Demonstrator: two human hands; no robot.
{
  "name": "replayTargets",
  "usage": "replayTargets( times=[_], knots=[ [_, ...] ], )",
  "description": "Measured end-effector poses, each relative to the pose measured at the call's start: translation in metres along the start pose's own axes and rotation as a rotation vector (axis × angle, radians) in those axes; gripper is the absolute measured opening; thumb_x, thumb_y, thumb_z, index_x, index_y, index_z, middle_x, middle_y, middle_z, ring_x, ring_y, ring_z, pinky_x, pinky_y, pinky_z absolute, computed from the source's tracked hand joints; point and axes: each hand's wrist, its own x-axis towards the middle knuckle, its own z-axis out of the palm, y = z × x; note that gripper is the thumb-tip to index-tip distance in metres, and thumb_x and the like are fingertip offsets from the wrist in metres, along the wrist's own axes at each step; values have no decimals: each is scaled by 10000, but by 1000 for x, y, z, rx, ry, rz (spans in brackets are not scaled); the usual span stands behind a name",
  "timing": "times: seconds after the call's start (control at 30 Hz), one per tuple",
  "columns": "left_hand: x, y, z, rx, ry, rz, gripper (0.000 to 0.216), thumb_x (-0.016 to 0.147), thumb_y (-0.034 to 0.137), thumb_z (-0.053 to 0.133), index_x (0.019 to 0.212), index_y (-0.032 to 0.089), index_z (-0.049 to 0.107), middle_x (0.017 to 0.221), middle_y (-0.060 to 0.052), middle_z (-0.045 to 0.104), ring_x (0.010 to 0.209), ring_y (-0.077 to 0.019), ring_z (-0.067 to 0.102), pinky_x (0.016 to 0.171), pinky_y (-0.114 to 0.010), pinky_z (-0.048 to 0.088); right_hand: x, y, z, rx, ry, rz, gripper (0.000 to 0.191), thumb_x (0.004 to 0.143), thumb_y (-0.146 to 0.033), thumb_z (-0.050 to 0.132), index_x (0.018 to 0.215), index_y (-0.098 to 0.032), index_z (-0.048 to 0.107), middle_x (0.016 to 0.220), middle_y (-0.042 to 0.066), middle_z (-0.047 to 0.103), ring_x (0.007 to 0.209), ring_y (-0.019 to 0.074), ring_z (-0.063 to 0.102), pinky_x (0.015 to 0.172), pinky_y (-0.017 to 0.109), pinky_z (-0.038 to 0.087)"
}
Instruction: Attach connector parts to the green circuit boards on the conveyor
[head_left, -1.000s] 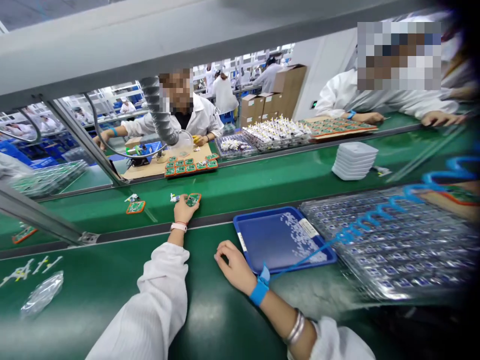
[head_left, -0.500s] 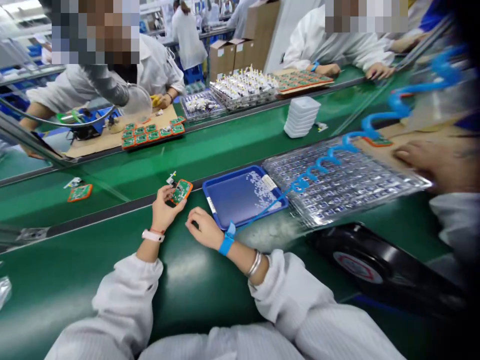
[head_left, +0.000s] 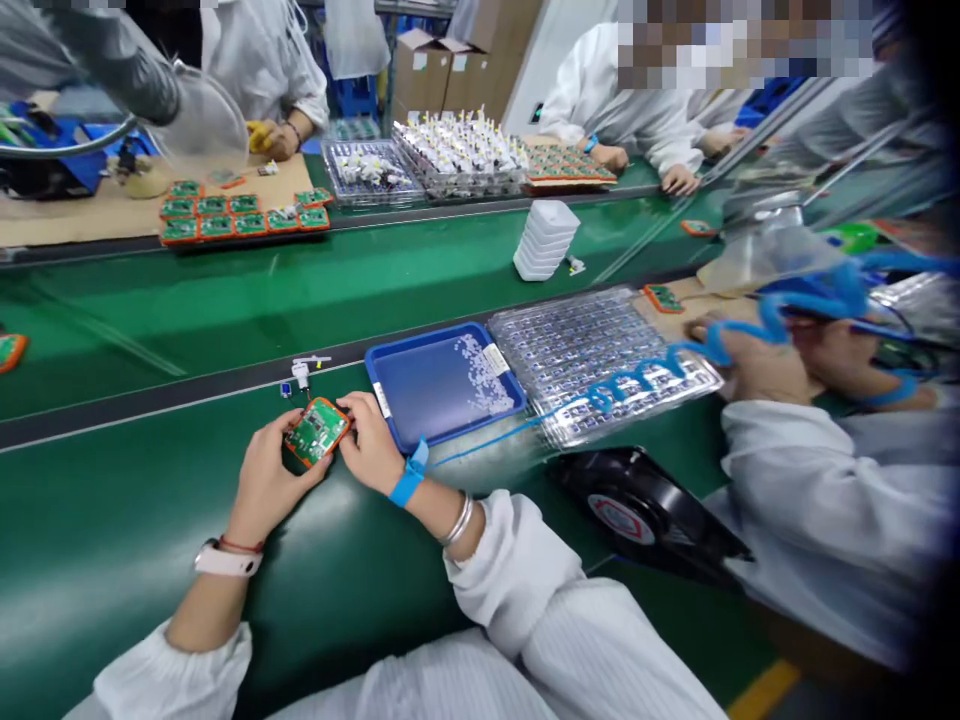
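Observation:
A green circuit board [head_left: 318, 432] with an orange border is held slightly tilted over the green work surface. My left hand [head_left: 264, 468] grips its left and lower edges between thumb and fingers. At the board's right edge, my right hand [head_left: 373, 448] is closed, its fingertips pinching the corner. Just behind the board is a small white part [head_left: 301, 375] with a thin wire that appears to run to the board. A tiny blue square piece [head_left: 286, 390] lies beside it. To the right of my hands sits a blue tray [head_left: 412, 388] with small clear bits in it.
A clear plastic tray [head_left: 592, 350] of small parts adjoins the blue tray. A coiled blue cord [head_left: 637, 375] stretches above it. A black device [head_left: 637, 510] stands nearer me. Co-worker's hands [head_left: 757, 365] work at right. Stacked white containers [head_left: 546, 240] stand on the green belt [head_left: 390, 265].
My right hand has moved onto the board's right edge; earlier it was apart from it. The board has come nearer to me. The camera view has shifted.

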Motion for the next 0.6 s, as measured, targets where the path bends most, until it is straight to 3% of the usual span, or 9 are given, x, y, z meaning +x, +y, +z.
replayTargets(
  times=[0.13,0.37,0.5,0.6],
  knots=[
    [-2,0,2,56,-35,46,637,724,483,637,1264,220,427,1212,-105,554,1086,-302,519,927,-434,416,-2,-3,-2,13,-33,-1,474,663,-3,415,1104,-168,470,1128,114,481,1131,207,451,1010,405,394],
    [-1,0,2,69,-9,62,547,761,446,596,1234,214,450,1174,-101,577,1058,-298,532,903,-429,431,-2,-4,-3,18,-41,-19,429,665,-17,429,1061,-171,487,1100,106,499,1106,199,472,992,388,415],
    [1,3,-1,58,-8,55,555,735,509,579,1197,219,481,1095,-101,606,983,-322,566,846,-456,464,-2,-3,-2,-24,-37,-43,416,663,-48,461,1069,-134,491,1119,127,499,1128,195,463,1008,360,405],
    [0,-1,-3,64,-42,7,561,699,590,571,1167,290,496,1017,-68,621,920,-351,585,781,-509,495,-2,-2,1,-130,-59,-54,405,667,-86,496,1067,-145,487,1130,106,523,1125,173,480,1010,298,406]
  ],
)
